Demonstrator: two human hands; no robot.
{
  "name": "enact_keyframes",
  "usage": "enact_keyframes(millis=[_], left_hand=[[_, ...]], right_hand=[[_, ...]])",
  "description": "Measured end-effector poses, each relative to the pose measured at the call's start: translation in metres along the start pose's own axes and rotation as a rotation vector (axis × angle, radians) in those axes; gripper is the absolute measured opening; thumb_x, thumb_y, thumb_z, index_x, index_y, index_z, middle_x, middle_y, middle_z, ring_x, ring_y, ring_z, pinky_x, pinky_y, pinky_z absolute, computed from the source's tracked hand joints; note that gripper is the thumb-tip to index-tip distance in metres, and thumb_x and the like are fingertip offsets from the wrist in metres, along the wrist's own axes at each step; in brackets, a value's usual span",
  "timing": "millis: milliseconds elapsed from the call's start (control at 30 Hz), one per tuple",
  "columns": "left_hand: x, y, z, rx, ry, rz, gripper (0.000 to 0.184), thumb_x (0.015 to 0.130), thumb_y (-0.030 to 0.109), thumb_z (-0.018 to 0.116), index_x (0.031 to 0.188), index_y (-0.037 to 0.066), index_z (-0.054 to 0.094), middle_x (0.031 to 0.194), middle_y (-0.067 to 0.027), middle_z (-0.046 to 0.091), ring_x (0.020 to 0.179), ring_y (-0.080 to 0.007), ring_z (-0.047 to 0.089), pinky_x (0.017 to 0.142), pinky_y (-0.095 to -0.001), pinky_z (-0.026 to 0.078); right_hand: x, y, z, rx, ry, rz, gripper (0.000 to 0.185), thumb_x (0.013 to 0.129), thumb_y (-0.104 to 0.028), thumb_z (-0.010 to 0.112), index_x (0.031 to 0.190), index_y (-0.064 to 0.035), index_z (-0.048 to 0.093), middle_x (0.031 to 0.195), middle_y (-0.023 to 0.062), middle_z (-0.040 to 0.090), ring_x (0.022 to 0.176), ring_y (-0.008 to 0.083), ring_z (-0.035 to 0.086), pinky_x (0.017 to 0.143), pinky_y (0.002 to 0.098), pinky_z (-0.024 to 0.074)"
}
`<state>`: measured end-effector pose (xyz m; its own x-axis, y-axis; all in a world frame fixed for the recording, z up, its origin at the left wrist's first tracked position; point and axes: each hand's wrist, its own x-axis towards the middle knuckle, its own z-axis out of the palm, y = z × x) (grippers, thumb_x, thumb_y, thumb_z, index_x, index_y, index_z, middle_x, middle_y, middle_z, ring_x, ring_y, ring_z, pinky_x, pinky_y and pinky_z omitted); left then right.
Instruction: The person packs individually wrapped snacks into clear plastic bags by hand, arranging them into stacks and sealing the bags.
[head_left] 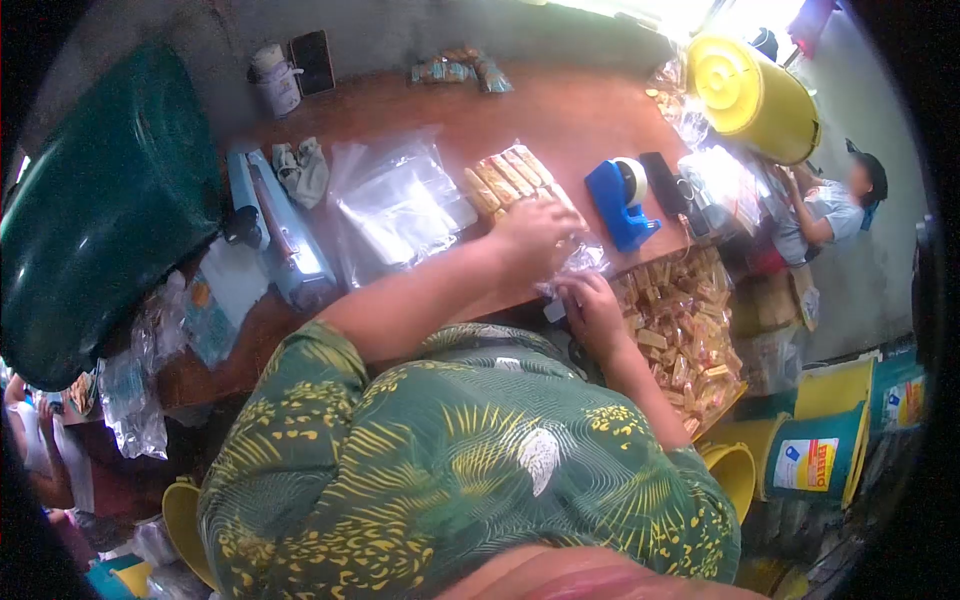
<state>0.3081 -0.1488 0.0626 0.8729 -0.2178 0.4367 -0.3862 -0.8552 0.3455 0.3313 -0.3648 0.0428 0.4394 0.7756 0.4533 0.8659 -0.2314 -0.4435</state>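
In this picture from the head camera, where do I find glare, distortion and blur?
Head view: strong glare at the upper right, behind the yellow barrel; head view: bright reflections on the flat clear bags; head view: wide-lens distortion, with black corners; head view: the left hand looks slightly soft.

Grey wall (400, 30), reddish-brown table (570, 105), bright light (665, 14) at upper right

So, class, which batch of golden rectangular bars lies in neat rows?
The block of golden rectangular bars on the reddish-brown table, by the left hand; the heap of golden bars to the right lies jumbled.
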Motion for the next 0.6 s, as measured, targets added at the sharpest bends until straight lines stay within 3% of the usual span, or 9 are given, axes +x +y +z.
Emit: enact_keyframes(millis=[133,167,200,300,433,500,533,567,600], left_hand=[[0.012,-0.024,0.006,0.193,-0.252,-0.292,0.058,0.099,0.042,0.047,0.152,0.019,0.044,0.161,-0.0076,0.037,0.151,-0.0317,0.028,0.123,-0.0563,0.018],[0.018,-0.026,0.007,0.217,-0.389,-0.315,0.064,0.102,0.049,0.034,0.159,0.02,0.033,0.168,-0.0048,0.023,0.156,-0.0305,0.016,0.124,-0.0597,0.01],[0.017,-0.026,0.004,0.229,-0.385,-0.308,0.064,0.102,0.049,0.035,0.159,0.02,0.033,0.168,-0.0047,0.023,0.156,-0.0301,0.015,0.124,-0.0596,0.01],[0.01,-0.021,-0.004,0.254,-0.417,-0.299,0.064,0.103,0.05,0.034,0.159,0.02,0.032,0.168,-0.0038,0.022,0.156,-0.0289,0.013,0.124,-0.0593,0.01],[0.01,-0.026,0.004,0.289,-0.395,-0.285,0.064,0.103,0.052,0.032,0.159,0.02,0.032,0.168,-0.0038,0.024,0.156,-0.029,0.014,0.123,-0.0606,0.011],[0.012,-0.031,0.011,0.417,-0.403,-0.257,0.064,0.104,0.054,0.03,0.158,0.021,0.033,0.167,-0.0032,0.026,0.154,-0.0305,0.021,0.12,-0.063,0.018],[0.01,-0.028,0.007,0.42,-0.385,-0.244,0.063,0.105,0.054,0.029,0.158,0.021,0.033,0.167,-0.003,0.026,0.153,-0.0307,0.023,0.12,-0.0627,0.019],[0.012,-0.026,0.006,0.419,-0.4,-0.249,0.063,0.105,0.053,0.028,0.159,0.021,0.032,0.167,-0.0026,0.025,0.154,-0.0304,0.021,0.121,-0.0609,0.017],[0.014,-0.024,0.006,0.413,-0.408,-0.273,0.063,0.105,0.053,0.029,0.159,0.022,0.031,0.168,-0.002,0.023,0.155,-0.0298,0.02,0.122,-0.0586,0.015]], right_hand=[[0.016,0.024,0.029,-0.081,0.04,0.058,0.016,0.09,-0.009,0.064,0.103,0.0002,0.069,0.108,0.0195,0.068,0.1,0.0391,0.063,0.091,0.0455,0.0509],[0.014,0.033,0.032,-0.124,0.04,0.115,0.019,0.089,-0.01,0.065,0.105,-0.0003,0.069,0.109,0.0195,0.068,0.101,0.0388,0.063,0.091,0.0455,0.0508],[0.016,0.037,0.035,-0.167,0.047,0.172,0.022,0.088,-0.011,0.066,0.107,-0.0007,0.069,0.11,0.0196,0.068,0.102,0.0385,0.063,0.091,0.0454,0.0506],[0.042,0.016,0.022,0.398,0.079,0.312,0.03,0.09,-0.017,0.064,0.116,-0.0029,0.066,0.114,0.0194,0.067,0.107,0.0371,0.062,0.093,0.0451,0.0503],[0.055,0.018,0.015,-0.035,-0.015,0.204,0.039,0.095,-0.028,0.056,0.125,-0.0043,0.063,0.12,0.0198,0.065,0.109,0.0369,0.062,0.093,0.0443,0.0511],[0.05,0.045,0.032,-0.197,-0.119,0.334,0.033,0.094,-0.028,0.055,0.111,-0.0027,0.067,0.108,0.0224,0.066,0.1,0.0393,0.064,0.087,0.0465,0.0526],[0.054,0.033,0.028,-0.096,-0.029,0.369,0.031,0.093,-0.029,0.056,0.105,-0.0027,0.069,0.103,0.0232,0.067,0.096,0.0409,0.065,0.084,0.0483,0.053],[0.043,0.074,0.051,-0.274,0.017,0.138,0.031,0.093,-0.028,0.056,0.107,-0.0037,0.069,0.102,0.0236,0.066,0.095,0.0408,0.065,0.084,0.0489,0.0529],[0.048,0.058,0.033,-0.26,-0.148,0.258,0.031,0.091,-0.028,0.058,0.109,-0.0044,0.069,0.105,0.0233,0.067,0.097,0.0397,0.066,0.086,0.0482,0.0536]])
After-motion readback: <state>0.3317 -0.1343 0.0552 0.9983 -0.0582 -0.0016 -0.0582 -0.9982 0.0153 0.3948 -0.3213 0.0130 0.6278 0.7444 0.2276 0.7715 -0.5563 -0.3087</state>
